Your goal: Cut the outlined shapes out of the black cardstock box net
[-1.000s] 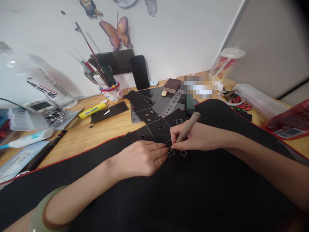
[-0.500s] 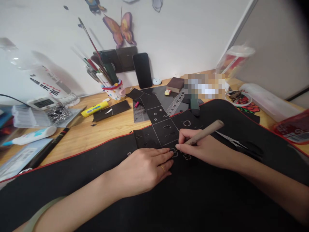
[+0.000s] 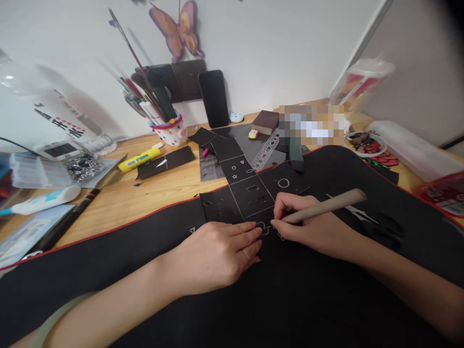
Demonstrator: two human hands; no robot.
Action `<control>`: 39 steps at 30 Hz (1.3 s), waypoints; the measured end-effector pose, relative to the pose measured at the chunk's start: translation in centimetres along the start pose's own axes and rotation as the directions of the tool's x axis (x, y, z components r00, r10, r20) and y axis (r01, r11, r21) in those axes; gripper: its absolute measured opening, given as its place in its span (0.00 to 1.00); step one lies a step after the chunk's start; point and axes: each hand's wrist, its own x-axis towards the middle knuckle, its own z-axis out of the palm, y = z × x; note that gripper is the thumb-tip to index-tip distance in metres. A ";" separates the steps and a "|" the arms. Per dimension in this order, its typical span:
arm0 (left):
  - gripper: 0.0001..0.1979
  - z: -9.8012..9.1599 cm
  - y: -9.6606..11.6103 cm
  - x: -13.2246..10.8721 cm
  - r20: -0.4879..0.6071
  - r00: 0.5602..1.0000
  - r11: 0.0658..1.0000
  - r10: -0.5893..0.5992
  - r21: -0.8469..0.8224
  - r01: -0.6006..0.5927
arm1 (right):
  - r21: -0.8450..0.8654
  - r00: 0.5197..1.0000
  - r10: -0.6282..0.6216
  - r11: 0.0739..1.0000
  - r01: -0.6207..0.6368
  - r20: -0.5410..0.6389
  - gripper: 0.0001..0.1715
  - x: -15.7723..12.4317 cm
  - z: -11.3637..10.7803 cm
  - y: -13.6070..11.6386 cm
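Wooden bench point(image 3: 152, 193) carries our black mat point(image 3: 253, 290); on it lies the black card point(image 3: 250, 195). Our left hand point(image 3: 217, 253) presses flat on the card's near edge, steadying it. Right hand point(image 3: 308, 227) fingers pinch the craft knife point(image 3: 322, 207), tip at the card's near edge.
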 end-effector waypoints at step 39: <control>0.13 0.0 -0.3 -0.1 0.024 1.000 0.998 -0.020 -0.055 0.021 | -0.027 0.964 -0.119 0.991 0.129 0.238 0.09 1.6 -0.9 0.5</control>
